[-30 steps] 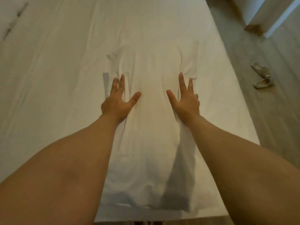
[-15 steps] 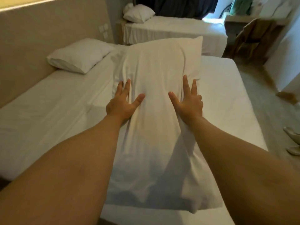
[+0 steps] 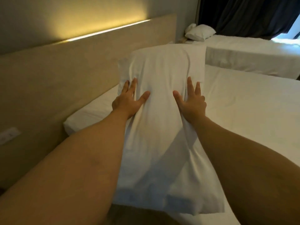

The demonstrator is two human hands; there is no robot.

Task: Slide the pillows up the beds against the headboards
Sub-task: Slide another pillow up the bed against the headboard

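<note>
Currently our left hand and right hand press flat, fingers straight, on the white pillow lying on the near bed, short of the left-side headboard. Risk: with no grip, our palms may slip and the cover may bunch.

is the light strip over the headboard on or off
On: the light strip glows yellow along the headboard top, lighting the wall above.

White pillow at centre, left hand at its 9 o'clock, right hand at its 3 o'clock, straight spread fingers pressing its cover, bed beneath, lit headboard at 10 o'clock, second bed with far pillow at 1 o'clock, dark curtain behind it.
</note>
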